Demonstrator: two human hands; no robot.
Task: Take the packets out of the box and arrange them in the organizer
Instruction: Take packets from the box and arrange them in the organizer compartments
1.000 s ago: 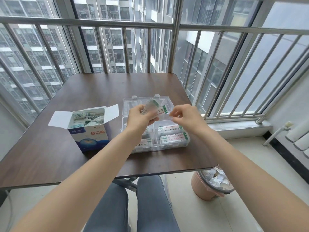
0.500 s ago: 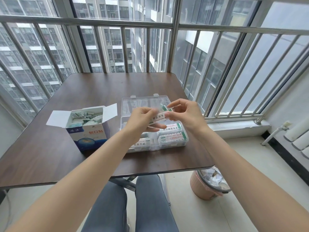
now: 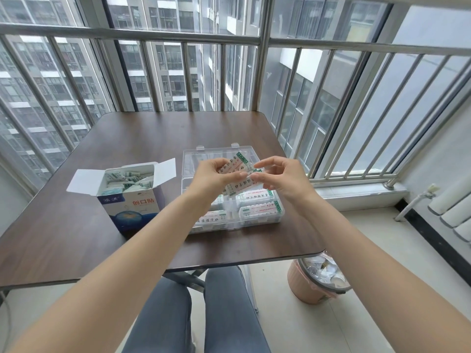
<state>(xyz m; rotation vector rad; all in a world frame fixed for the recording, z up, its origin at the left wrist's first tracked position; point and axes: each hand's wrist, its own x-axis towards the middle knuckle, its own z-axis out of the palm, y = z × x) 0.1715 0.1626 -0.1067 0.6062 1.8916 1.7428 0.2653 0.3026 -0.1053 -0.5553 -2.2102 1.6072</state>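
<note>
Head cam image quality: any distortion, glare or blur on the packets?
Head view: wide-angle lens bows the window railing bars; soft even daylight, faint shadows; sheen on the brown table; white red-and-green printed packets, held by left hand and right hand, slightly soft, text hardly legible.

Over organizer: your left hand [image 3: 212, 175] and right hand [image 3: 280, 178] crowd the air above the clear plastic compartment organizer [image 3: 265, 220], with white packets [image 3: 235, 171] between them.
Left side: open blue-and-white cardboard box [image 3: 132, 197] just beside organizer, flaps out.
Far table: bare dark wood tabletop [image 3: 153, 133] up to the steel window railing [image 3: 178, 39].
</note>
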